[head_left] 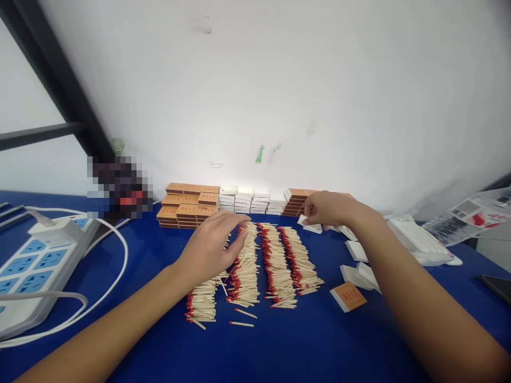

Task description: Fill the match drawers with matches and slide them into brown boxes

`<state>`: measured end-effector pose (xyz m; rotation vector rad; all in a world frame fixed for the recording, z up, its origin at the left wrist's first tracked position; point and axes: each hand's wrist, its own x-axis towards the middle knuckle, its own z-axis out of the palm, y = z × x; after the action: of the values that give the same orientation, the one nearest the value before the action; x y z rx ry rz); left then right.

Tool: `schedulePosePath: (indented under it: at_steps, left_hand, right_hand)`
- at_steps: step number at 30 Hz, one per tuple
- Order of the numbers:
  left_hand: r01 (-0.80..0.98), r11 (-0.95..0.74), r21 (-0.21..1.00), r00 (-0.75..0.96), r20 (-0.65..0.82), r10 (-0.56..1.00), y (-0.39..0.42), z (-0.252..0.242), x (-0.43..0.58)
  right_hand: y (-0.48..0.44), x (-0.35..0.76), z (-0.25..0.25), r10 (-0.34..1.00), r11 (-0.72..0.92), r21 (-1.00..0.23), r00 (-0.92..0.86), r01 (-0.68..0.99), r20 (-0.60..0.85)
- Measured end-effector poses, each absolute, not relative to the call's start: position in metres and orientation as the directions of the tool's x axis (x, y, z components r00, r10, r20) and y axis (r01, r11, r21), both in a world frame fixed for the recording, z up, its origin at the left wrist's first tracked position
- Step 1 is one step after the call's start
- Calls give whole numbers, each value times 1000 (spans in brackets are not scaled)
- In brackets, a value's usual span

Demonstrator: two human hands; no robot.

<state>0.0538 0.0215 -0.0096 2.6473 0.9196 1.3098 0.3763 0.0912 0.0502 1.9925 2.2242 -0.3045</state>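
Observation:
My left hand [217, 242] hovers over the left rows of matches, thumb and fingers apart with nothing between them. Red-headed wooden matches [275, 263] lie in several long rows on the blue table. Beyond them, my right hand [327, 208] has its fingers curled down onto a white matchbox tray [311, 225]; the fingertips are partly hidden. A stack of white trays [244, 200] stands against the wall between brown matchboxes [187, 205] on the left and more brown matchbox sleeves [294, 201], partly behind my right hand.
Loose white trays [355, 250] and one brown matchbox [348, 297] lie near my right forearm. A white power strip [35, 266] with a looping white cable [124, 244] is on the left. At right are a white plastic packet [419, 242] and a dark phone-like object [497, 287].

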Motion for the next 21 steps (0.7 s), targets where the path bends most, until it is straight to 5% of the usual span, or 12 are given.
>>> schedulePosePath:
  at_steps: [8, 11, 15, 21]
  left_hand:
    - [469, -840, 273, 446, 748, 492, 20, -7, 54]
    - [461, -847, 263, 434, 766, 474, 20, -6, 54]
    - [462, -847, 263, 435, 765, 475, 20, -5, 55]
    - [462, -848, 260, 446, 758, 476, 20, -5, 56]
  right_hand:
    - [91, 378, 45, 940, 275, -101, -289, 956, -179]
    - [84, 359, 53, 930, 367, -132, -367, 921, 23]
    - [83, 336, 49, 878, 371, 62, -371, 927, 303]
    - [89, 330, 32, 881, 280, 256, -353, 925, 315]
